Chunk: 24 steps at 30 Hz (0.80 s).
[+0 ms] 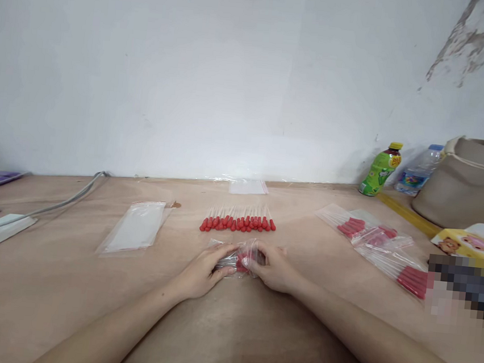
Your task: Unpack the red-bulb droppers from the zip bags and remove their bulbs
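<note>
Between my hands lies a clear plastic bag [241, 262] with red-tipped sticks inside, low over the table. My left hand [206, 269] grips its left side, where the pale stick ends are, with fingers above and thumb below. Around the right side, by the red tips, my right hand [275, 266] is closed on the bag's film. Just beyond my hands is a row of loose red-tipped sticks [238, 222], their red ends toward me. To the right, filled bags [388, 263] of the same sticks lie overlapping.
A stack of flat clear bags [135, 227] lies left, another flat bag [247, 187] by the wall. Far right stand a green bottle [379, 171], a clear bottle [418, 173] and a beige bin [468, 183]. A cable [67, 196] runs to a power strip [1, 235] at left.
</note>
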Available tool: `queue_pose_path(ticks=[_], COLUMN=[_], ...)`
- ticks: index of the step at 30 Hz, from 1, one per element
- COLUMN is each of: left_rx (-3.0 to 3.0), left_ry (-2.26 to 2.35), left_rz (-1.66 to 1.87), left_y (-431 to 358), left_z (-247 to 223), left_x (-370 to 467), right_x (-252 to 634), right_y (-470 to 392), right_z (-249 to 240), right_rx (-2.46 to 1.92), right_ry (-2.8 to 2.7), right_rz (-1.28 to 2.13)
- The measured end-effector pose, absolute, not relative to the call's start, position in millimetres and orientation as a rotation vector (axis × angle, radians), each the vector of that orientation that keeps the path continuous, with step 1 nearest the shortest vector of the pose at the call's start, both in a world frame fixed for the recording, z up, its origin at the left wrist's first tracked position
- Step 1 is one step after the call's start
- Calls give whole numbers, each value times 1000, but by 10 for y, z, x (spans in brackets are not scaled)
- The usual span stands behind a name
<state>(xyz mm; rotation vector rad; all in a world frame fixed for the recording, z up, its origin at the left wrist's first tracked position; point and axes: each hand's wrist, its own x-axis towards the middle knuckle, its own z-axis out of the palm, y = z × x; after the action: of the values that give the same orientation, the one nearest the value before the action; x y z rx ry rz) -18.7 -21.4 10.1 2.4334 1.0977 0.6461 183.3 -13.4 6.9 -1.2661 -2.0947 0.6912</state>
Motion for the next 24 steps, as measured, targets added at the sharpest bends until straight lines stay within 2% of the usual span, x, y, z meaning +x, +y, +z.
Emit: queue_pose_path(ticks=[13, 19, 24], left_rx=[2410, 2428, 2427], left_ry=[1144, 1155, 1157], left_rz=[639, 626, 617], left_y=[-211, -204, -202], left_z=[104, 87, 95], left_x=[-196, -201, -200], right_x=[2002, 2090, 2124], right_y=[-74, -41, 8], right_z=[69, 110, 61], right_rx=[-1165, -1205, -1063], right_ry=[-2082, -2250, -2058], right_rz=[809, 770, 1179])
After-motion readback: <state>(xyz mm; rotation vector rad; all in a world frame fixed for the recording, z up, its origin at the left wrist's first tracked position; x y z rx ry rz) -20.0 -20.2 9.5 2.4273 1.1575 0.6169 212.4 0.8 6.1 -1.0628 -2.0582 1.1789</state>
